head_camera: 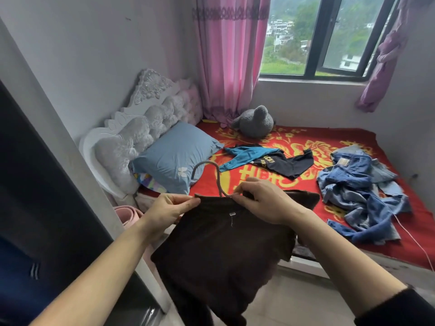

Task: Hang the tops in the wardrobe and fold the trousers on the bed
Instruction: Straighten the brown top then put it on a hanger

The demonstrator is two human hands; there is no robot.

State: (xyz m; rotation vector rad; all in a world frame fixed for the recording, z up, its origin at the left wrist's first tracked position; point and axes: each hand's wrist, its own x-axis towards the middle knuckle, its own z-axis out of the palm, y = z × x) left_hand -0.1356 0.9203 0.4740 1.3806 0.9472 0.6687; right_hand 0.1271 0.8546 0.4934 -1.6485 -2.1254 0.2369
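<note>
A dark brown top (219, 250) hangs in front of me, above the floor beside the bed. A grey hanger hook (207, 170) sticks up out of its neck. My left hand (168, 211) pinches the neckline on the left. My right hand (263, 201) grips the neckline to the right of the hook. On the red bed cover (400, 236) lie a blue and black top (266, 161) near the middle and a heap of blue jeans (360, 191) on the right.
The wardrobe's white side panel (77, 175) and dark interior stand at the left. A blue pillow (174, 156) leans on the white headboard (141, 123). A grey plush toy (255, 122) sits by the pink curtain. A white cable trails off the bed's right edge.
</note>
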